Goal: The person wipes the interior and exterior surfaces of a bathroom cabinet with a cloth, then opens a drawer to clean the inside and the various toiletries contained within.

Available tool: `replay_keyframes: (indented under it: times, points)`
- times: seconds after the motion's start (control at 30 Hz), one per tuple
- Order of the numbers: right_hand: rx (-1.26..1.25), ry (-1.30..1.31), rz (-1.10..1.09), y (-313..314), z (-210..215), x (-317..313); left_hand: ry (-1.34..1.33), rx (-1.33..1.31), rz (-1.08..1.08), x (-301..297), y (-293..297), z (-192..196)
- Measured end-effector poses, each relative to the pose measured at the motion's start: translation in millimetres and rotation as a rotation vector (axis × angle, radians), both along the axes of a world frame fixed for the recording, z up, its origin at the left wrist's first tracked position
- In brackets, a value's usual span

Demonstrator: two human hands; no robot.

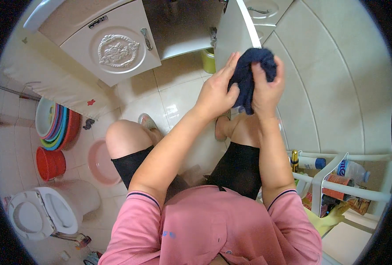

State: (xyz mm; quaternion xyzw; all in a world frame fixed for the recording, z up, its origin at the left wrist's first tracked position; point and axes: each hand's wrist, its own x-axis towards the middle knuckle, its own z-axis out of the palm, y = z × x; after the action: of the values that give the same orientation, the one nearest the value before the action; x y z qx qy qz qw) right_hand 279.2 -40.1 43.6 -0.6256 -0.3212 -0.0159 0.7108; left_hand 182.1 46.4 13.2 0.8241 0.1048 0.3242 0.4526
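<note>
- Left hand (214, 90): raised in front of the body, fingers curled onto the left side of a dark blue cloth (252, 76).
- Right hand (266, 88): fingers closed over the cloth's right side and top, thumb pressing into the bunched fabric.
- Dark blue cloth: crumpled between both hands, held in the air in front of the white cabinet door (116, 51), its lower end hanging loose between the wrists.
- Risk, as a judgement: the loose hanging end could slip free if either grasp slackens, and the cloth would fall onto the glossy floor tiles (178, 99), which may be wet.
- Surface: pale, shiny floor tiles; pale tiled wall at right.
- Room: a bathroom; white toilet (41, 212) at lower left, a pink basin (99, 163), a red bucket (50, 163), stacked coloured basins (57, 123), and a white rack (337, 176) of bottles at right.
</note>
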Motion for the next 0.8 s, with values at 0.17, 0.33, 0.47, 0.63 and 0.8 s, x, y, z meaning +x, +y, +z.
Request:
replay_keyframes:
  times: [0.17,0.33,0.47,0.63,0.8]
  points:
    - [0.004,0.061,0.042,-2.1,-21.9,8.1,-0.037,-0.084,-0.043,4.2,1.9,-1.0]
    - [-0.16,0.204,0.104,-20.0,-58.7,-11.4,-0.063,-0.176,0.068,-9.0,-16.4,-24.0]
    - [-0.081,0.623,0.382,-23.9,-49.6,-50.0,-0.271,-0.6,0.022,-26.3,-51.0,-54.4]
    - [-0.482,0.473,0.473,-47.6,-53.0,-41.2,-0.297,-0.935,0.188,-40.5,-52.8,-74.5]
    - [-0.489,0.257,-0.014,-34.1,-50.9,3.3,-0.449,-0.96,0.336,-20.2,-11.8,-54.6]
